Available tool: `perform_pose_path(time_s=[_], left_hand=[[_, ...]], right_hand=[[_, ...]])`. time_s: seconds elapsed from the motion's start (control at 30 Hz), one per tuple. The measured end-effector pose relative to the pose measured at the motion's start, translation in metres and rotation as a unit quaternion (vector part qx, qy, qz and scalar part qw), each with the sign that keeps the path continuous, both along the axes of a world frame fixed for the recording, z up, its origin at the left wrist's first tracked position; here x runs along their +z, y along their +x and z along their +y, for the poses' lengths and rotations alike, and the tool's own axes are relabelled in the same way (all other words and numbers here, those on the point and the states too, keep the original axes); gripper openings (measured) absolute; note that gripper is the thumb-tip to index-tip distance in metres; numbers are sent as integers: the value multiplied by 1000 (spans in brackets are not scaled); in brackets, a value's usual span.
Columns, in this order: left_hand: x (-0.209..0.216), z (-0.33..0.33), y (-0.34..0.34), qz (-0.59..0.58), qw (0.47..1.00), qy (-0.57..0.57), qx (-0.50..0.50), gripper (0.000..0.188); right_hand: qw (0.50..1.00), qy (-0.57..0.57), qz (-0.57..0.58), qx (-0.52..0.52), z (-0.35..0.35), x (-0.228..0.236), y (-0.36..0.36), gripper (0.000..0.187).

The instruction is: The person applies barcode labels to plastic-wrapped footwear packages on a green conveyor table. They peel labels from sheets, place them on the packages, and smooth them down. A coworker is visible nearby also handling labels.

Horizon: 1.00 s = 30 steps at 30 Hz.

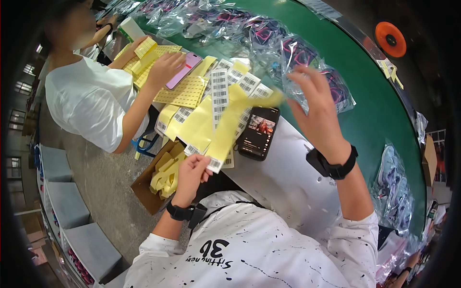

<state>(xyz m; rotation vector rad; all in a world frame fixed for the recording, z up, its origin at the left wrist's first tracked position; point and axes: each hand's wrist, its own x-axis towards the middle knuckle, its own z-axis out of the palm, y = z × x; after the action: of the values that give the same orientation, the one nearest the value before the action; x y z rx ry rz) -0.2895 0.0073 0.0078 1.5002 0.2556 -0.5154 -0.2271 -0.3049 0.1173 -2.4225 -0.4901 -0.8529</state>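
Two hands [192,170], yellow strip [228,127] stretched between

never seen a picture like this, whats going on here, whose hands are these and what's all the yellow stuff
There is one picture, taken by a wide-angle camera worn on a person's head and looking down, so straight edges bend near the rim. The two forearms rising from the bottom are the wearer's own. The left hand pinches the lower end of a yellow label strip; the right hand grips its upper end. On the table lie more label sheets and a black phone. A green belt carries bagged items. A cardboard box on the floor holds yellow scraps. The person in white at upper left is a co-worker.
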Motion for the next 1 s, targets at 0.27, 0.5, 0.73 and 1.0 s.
perform_pose_path(time_s=[0.27,0.5,0.73,1.0], left_hand=[[-15,-4,17,31,997,-43,61,20],[-23,-4,16,64,998,-25,11,20],[-27,-2,19,57,998,-18,-18,19],[-14,8,27,9,996,-12,-93,27]], right_hand=[[773,346,507,162,85,-79,-4,42],[615,547,564,67,108,-98,10,60],[612,524,592,-6,117,-105,29,44],[672,432,600,48,114,-104,23,15]])
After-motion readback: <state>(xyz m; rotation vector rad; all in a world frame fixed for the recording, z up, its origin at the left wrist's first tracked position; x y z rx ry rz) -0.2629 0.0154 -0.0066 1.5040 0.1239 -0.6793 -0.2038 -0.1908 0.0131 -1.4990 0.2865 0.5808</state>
